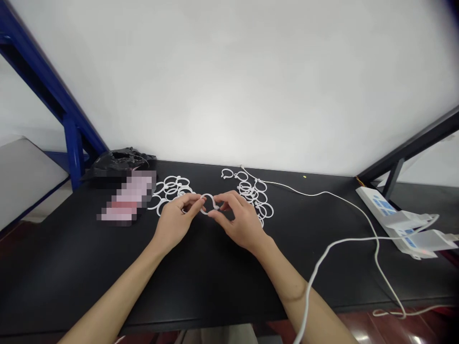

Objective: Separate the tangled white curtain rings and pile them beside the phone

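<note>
Between my two hands is a white plastic ring [207, 196], shaped like a shower curtain ring, held just above the black table. My left hand [176, 217] pinches its left side between thumb and fingers. On the opposite side, my right hand [241, 219] grips the ring near a small knob at its lower right. A loose pile of similar white rings [171, 185] lies behind my left hand, partly covered by it. Another group of rings [265, 197] is spread behind and to the right of my right hand; a few of those are hidden.
A black plastic bag [122, 160] and a blurred pink item [132, 196] lie at the left. White power strip [380, 210] with plugged-in adapters stands at the right. A white cable [324, 193] crosses the black table [215, 282], and another passes over my right forearm.
</note>
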`<state>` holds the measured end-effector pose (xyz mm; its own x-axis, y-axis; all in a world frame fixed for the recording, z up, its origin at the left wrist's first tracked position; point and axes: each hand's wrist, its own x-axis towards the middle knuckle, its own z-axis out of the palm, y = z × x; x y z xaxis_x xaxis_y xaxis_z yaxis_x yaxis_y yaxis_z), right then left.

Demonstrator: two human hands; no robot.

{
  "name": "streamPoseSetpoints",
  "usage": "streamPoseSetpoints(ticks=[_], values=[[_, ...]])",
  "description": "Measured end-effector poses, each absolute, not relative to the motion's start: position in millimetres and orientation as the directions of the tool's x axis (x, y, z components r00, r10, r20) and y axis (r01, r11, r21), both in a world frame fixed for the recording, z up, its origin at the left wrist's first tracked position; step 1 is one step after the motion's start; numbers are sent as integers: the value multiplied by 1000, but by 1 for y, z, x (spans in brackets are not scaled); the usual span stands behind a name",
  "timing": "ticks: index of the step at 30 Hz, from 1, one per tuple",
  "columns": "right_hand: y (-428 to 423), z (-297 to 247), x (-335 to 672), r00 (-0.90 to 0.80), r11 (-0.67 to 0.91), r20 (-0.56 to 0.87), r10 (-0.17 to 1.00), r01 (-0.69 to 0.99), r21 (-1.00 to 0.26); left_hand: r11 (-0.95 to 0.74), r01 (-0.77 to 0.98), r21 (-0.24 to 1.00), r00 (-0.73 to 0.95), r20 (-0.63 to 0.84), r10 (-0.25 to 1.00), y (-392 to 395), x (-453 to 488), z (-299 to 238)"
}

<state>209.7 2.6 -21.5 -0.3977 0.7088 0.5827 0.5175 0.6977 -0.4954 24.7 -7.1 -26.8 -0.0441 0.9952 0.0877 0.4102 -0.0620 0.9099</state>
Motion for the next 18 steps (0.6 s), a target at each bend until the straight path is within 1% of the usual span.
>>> streamPoseSetpoints(ticks=[3,7,8,10,12,14,16,18], values=[[1,-21,207,-411,726,603,683,474,-499,-20,377,926,-58,44,997,-6,20,-26],[1,-22,204,-392,753,648,653,425,-502,0,439,899,-21,10,1000,-9,20,-27],[1,-22,204,-374,749,655,656,425,-508,-24,459,888,-19,36,999,-10,21,-27],[2,-21,204,-329,720,649,686,436,-540,-134,522,842,-12,165,986,-12,23,-28],[4,-19,205,-302,675,610,732,445,-589,-298,600,742,49,338,940,-13,25,-29],[5,-18,206,-296,631,561,773,453,-630,-439,649,622,153,459,875,-13,27,-33],[5,-19,206,-292,598,524,800,467,-652,-509,676,532,224,510,831,-13,27,-37],[6,-21,205,-297,578,498,815,485,-657,-518,709,478,239,528,815,-11,26,-41]])
